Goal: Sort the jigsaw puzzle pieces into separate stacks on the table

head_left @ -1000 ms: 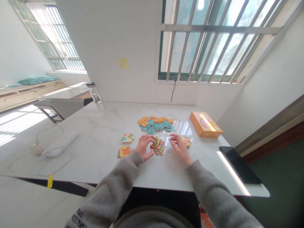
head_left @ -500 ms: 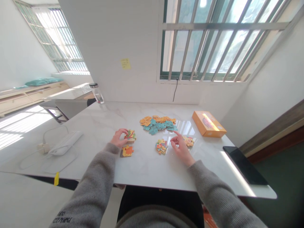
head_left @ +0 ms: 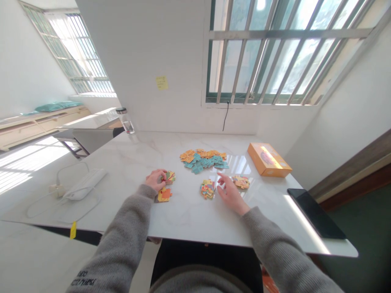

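Observation:
My left hand [head_left: 155, 180] is curled around the left side of a small stack of jigsaw puzzle pieces [head_left: 171, 176] with a green and yellow print, covering part of it. Just below that hand lies another small stack of orange puzzle pieces [head_left: 164, 195]. My right hand [head_left: 229, 192] holds nothing, its fingers apart and slightly bent over the table. It hovers between a multicoloured puzzle stack [head_left: 207, 189] on its left and a pinkish-orange puzzle stack [head_left: 241, 182] on its right. Farther back, a loose heap of orange and blue-green puzzle pieces [head_left: 204, 160] is spread out.
An orange box [head_left: 269, 159] sits at the back right, with a black tablet-like device [head_left: 314, 213] near the right edge. A white power strip [head_left: 84, 185] with cables lies on the left. A clear bottle [head_left: 126, 121] stands at the far left corner of the white table [head_left: 189, 219].
My left hand has shifted slightly right and down, covering more of the green and yellow stack. My right hand has moved a little left, toward the multicoloured stack.

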`<state>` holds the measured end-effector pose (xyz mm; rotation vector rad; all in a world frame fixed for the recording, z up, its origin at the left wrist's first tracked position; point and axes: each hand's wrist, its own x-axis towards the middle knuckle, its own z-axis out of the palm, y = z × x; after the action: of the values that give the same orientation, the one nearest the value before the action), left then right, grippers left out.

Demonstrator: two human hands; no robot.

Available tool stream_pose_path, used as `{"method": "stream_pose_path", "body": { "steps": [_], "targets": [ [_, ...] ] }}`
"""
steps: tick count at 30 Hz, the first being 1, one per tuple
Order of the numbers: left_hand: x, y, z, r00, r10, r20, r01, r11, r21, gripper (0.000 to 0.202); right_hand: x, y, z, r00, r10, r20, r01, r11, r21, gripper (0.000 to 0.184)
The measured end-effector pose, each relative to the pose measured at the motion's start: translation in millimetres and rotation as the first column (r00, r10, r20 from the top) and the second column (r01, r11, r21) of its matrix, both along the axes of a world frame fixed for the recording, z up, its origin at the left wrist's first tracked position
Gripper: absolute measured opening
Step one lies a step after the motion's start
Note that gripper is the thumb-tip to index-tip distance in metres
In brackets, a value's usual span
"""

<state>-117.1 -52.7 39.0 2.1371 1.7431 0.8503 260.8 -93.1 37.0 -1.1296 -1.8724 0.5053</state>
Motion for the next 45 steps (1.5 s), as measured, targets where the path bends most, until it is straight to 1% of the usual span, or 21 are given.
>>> {"method": "stream_pose_path", "body": {
  "steps": [2,4,6,8,11,12,14,15,16,18,20,23,26,30,33,35,37,39,41,42,45],
  "targets": [
    [1,-1,-0.6,1.0,0.01,-0.019,-0.01,1.0,0.0,0.009,-2,-2,-0.2,0.993,0.025,0.119,-0.033,0.997,0.065,0.044],
    [2,-1,-0.7,0.999,0.034,-0.019,-0.034,0.999,0.024,0.01,-3,-3,-0.4,0.977,0.043,0.208,-0.064,0.993,0.095,0.037],
    [3,0,0.7,0.998,0.06,0.003,-0.06,0.996,0.073,0.01,-4,-2,-1.1,0.963,0.054,0.263,-0.08,0.993,0.089,0.031],
    [9,0,3.7,0.998,0.048,0.029,-0.051,0.99,0.129,0.011,-4,-1,-2.1,0.958,0.054,0.283,-0.075,0.995,0.064,0.028],
    [32,-4,9.6,0.997,-0.037,0.062,0.024,0.977,0.211,0.012,-3,1,-2.3,0.964,0.037,0.264,-0.05,0.998,0.045,0.033],
    [44,-7,11.3,0.995,-0.074,0.072,0.055,0.97,0.238,0.013,-3,1,-1.6,0.967,0.029,0.253,-0.043,0.998,0.052,0.035],
    [72,-13,13.8,0.98,-0.184,0.074,0.158,0.951,0.265,0.013,-2,0,1.1,0.973,0.016,0.228,-0.037,0.996,0.087,0.04],
    [88,-16,14.4,0.973,-0.215,0.079,0.188,0.947,0.26,0.013,-2,-1,2.9,0.976,0.011,0.216,-0.036,0.993,0.11,0.042],
    [103,-19,14.5,0.97,-0.222,0.104,0.192,0.951,0.242,0.015,-2,-2,4.7,0.979,0.007,0.202,-0.035,0.99,0.135,0.043],
    [129,-23,13.5,0.951,-0.215,0.223,0.179,0.969,0.172,0.021,-1,-5,7.9,0.985,-0.003,0.173,-0.029,0.983,0.182,0.046],
    [147,-23,11.2,0.904,-0.209,0.372,0.192,0.978,0.084,0.027,-1,-6,9.7,0.99,-0.016,0.143,-0.016,0.975,0.22,0.048],
    [160,-21,7.2,0.82,-0.221,0.527,0.254,0.967,0.01,0.029,-1,-7,9.6,0.992,-0.025,0.122,-0.007,0.967,0.254,0.05],
    [162,-20,5.2,0.79,-0.235,0.566,0.293,0.956,-0.013,0.028,-2,-8,9.1,0.99,-0.013,0.14,-0.025,0.963,0.268,0.054],
    [162,-23,6.5,0.831,-0.218,0.512,0.248,0.969,0.011,0.027,-5,-13,12.0,0.986,0.023,0.166,-0.065,0.966,0.25,0.058],
    [164,-28,6.7,0.86,-0.248,0.446,0.247,0.967,0.061,0.023,-7,-14,15.2,0.997,0.021,0.074,-0.034,0.983,0.18,0.057],
    [166,-30,5.5,0.872,-0.308,0.381,0.279,0.951,0.131,0.021,-7,-13,16.0,0.999,0.023,-0.025,-0.021,0.996,0.091,0.051],
    [168,-33,4.1,0.884,-0.365,0.292,0.313,0.926,0.209,0.019,-7,-11,14.8,0.994,0.064,-0.089,-0.065,0.998,-0.015,0.042],
    [169,-36,3.5,0.896,-0.388,0.214,0.326,0.905,0.274,0.019,-6,-8,12.2,0.986,0.103,-0.133,-0.116,0.989,-0.096,0.035],
    [169,-38,4.2,0.904,-0.396,0.16,0.33,0.885,0.328,0.02,-6,-6,9.5,0.978,0.09,-0.19,-0.118,0.983,-0.14,0.032],
    [168,-39,4.8,0.907,-0.4,0.129,0.335,0.874,0.351,0.024,-5,-5,8.6,0.973,0.074,-0.221,-0.11,0.982,-0.156,0.032],
    [166,-41,6.4,0.908,-0.419,0.012,0.382,0.839,0.389,0.044,-4,-3,8.3,0.958,0.038,-0.284,-0.098,0.975,-0.199,0.032]
  ]
}}
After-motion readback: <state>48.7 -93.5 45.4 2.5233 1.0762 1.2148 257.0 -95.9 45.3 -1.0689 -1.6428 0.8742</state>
